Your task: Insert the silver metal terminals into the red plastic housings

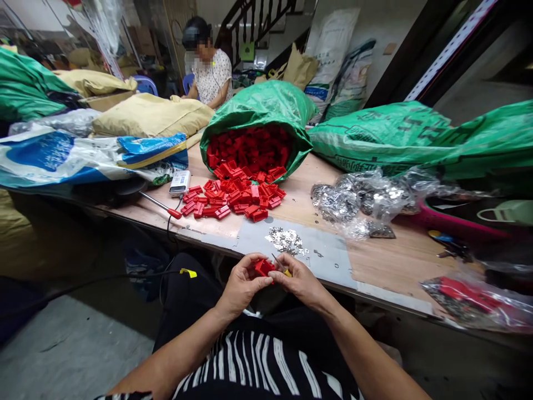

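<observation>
Left hand (241,283) pinches a small red plastic part (264,267) between thumb and fingertips, just off the near edge of the desk (387,261) and above the lap. Right hand (300,280) closes around a thin tool with a yellow handle (287,273), its metal tip angled up toward the red part; whether the tip touches the plastic is too small to tell. Both hands are grasping, neither is loose.

Judging from how things lie, the work looks to be far from finished. One piece is in hand, while a loose heap of the same red parts (235,197) spreads across the desk and a green sack (266,105) lying on its side behind it spills many more. A small scatter of shiny metal bits (286,240) sits on a grey patch of the desk right in front of the hands, and a clear bag of similar metal pieces (362,200) lies to the right, well filled. No separate pile of completed pieces can be made out, so how many are done cannot be told.

Further off, a red-handled screwdriver (160,205) and a small white device (180,182) rest left of the heap. Another person (210,72) sits at the far end, busy apart from these hands
</observation>
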